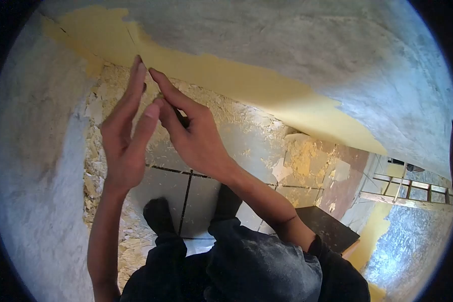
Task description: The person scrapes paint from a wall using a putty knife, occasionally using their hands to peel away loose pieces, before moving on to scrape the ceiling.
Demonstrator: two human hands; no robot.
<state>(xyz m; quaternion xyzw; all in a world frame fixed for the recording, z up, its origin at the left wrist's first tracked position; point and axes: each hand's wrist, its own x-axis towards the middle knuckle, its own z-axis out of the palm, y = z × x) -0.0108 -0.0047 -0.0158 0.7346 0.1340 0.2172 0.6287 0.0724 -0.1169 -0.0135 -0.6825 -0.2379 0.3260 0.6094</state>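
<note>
You are holding both hands out over the floor, fingers pointing toward the corner where the walls are meeting. Your left hand (pixel 123 143) is grasping nothing, its fingers stretching straight and its thumb standing apart. Your right hand (pixel 199 133) is bending partly, index finger reaching forward; a dark sliver (pixel 182 120) is showing beside its palm, and you are leaving too little visible to tell whether you are gripping it. The thumb tips are lying close together, perhaps touching. Beyond your fingers, a yellow paint band (pixel 221 73) is running along the foot of the grey wall (pixel 287 40). Pale flakes (pixel 98 183) are littering the tiled floor (pixel 201 196). A dark board (pixel 324 226) is lying near your right forearm, and a wooden ladder (pixel 407 200) is resting farther right.
</note>
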